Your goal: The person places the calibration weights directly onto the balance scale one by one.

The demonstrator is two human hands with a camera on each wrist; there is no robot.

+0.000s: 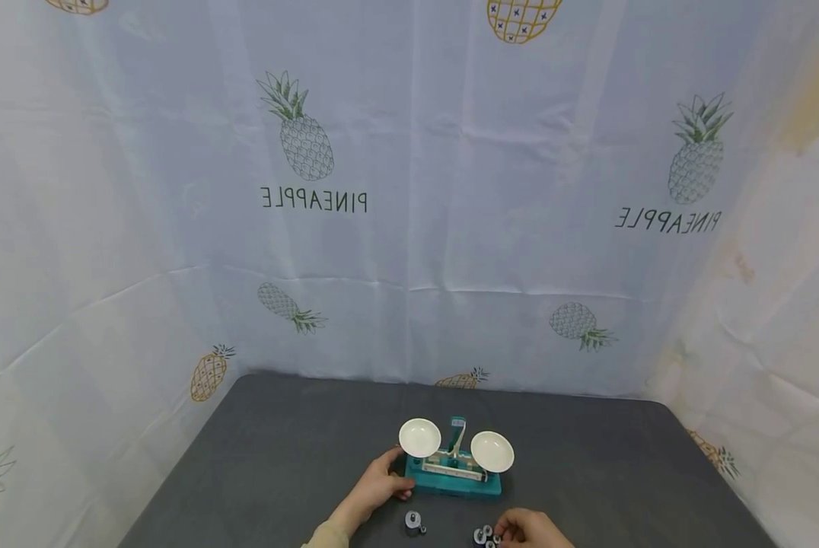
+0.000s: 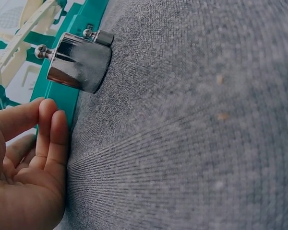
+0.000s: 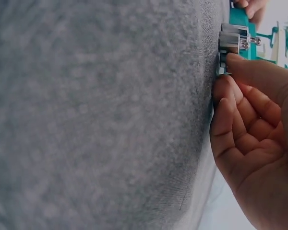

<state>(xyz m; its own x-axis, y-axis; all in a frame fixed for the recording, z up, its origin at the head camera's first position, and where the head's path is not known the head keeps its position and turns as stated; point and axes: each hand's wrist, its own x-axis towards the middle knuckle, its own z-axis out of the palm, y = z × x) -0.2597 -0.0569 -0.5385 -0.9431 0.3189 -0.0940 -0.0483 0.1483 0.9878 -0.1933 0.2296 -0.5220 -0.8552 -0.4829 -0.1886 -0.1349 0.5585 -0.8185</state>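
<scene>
Beside the teal balance scale (image 1: 454,472), on the grey desk (image 1: 259,464), the work looks barely begun: both white pans (image 1: 419,438) stand bare, and every weight in view sits on the desk in front of the scale's base.

The left hand (image 1: 382,483) rests against the left end of the scale's base, its fingers (image 2: 50,129) nearly straight and lying along the teal edge, its grip closed around nothing. A large chrome weight (image 1: 412,521) with a smaller one just beside it stands in front of the scale, a little toward that hand.

The right hand (image 1: 529,527) is at a cluster of small weights (image 1: 485,535) in front of the scale's right half. In the right wrist view its fingertips (image 3: 240,62) curl toward a metal weight (image 3: 233,40), touching or pinching it; whether the grip has truly closed on it I cannot tell. Loading a pan and checking the balance would all be left.

The head view cuts off both forearms and part of the right hand at the bottom edge. The cluster is too small to count, the scale's beam markings are unreadable, and both wrist views are filled mostly by blurred desk cloth.
</scene>
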